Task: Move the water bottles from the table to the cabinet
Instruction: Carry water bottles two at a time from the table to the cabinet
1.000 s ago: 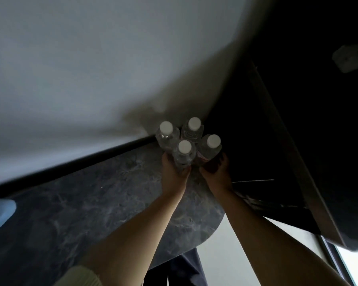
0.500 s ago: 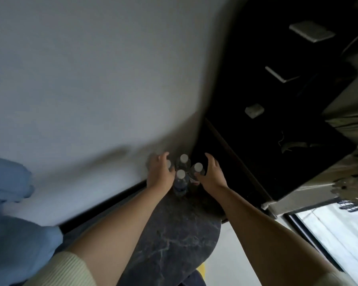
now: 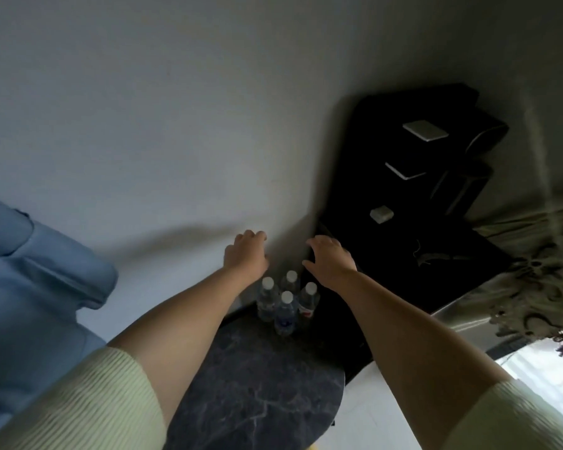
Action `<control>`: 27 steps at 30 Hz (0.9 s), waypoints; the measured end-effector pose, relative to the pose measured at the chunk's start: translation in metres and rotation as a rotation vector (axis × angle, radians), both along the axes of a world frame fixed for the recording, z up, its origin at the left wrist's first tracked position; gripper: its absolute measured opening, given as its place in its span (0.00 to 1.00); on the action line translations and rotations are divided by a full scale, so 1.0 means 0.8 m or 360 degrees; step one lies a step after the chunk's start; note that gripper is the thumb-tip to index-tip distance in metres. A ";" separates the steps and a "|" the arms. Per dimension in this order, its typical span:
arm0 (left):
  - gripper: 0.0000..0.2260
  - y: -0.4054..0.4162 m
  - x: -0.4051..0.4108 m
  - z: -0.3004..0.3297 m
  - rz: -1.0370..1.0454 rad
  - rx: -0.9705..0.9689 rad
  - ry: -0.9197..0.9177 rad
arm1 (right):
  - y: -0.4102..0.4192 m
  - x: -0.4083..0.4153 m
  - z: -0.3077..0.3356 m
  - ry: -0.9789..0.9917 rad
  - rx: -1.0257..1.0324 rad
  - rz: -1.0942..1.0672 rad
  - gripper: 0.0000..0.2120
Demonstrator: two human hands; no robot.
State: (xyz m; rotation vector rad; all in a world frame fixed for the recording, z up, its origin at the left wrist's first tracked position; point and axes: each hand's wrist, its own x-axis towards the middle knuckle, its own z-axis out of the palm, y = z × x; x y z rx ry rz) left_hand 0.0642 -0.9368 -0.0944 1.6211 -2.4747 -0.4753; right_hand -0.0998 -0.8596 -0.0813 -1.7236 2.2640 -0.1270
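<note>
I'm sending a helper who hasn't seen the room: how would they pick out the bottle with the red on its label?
Find the dark marbled round table beside the black cabinet. At its far edge, by the wall, four clear white-capped water bottles stand upright in a tight cluster. Take the bottle on the cabinet side: only it shows red on its label, while the front one has blue.

The whole shot is dim and soft, so the labels on the water bottles (image 3: 281, 303) are unreadable smears. The rear bottle is half covered by the ones in front of it. The near edge of the dark surface (image 3: 257, 384) gets cut off at the bottom. The black cabinet (image 3: 403, 238) is so dark that I can't tell what the pale bits on it are. The blue thing (image 3: 30, 271) at left runs out of frame, can't tell what it is.
</note>
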 end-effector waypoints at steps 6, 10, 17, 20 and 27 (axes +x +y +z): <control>0.19 0.016 0.014 0.028 0.0071 -0.0053 -0.0078 | 0.008 -0.007 0.017 0.0046 0.0016 0.0082 0.24; 0.19 0.029 0.027 0.049 0.0268 -0.0085 -0.0107 | -0.006 -0.015 0.033 0.0041 -0.0011 0.0228 0.20; 0.18 0.105 0.028 0.050 0.0694 -0.0035 -0.0103 | -0.006 -0.018 0.048 0.0115 -0.0057 0.0703 0.20; 0.18 0.158 0.026 0.037 0.0723 0.0056 -0.0216 | 0.010 -0.005 0.034 0.0186 0.0031 0.0879 0.19; 0.17 0.265 0.103 0.040 0.1187 0.0127 -0.0281 | 0.059 0.088 0.024 0.0156 0.0009 0.1382 0.22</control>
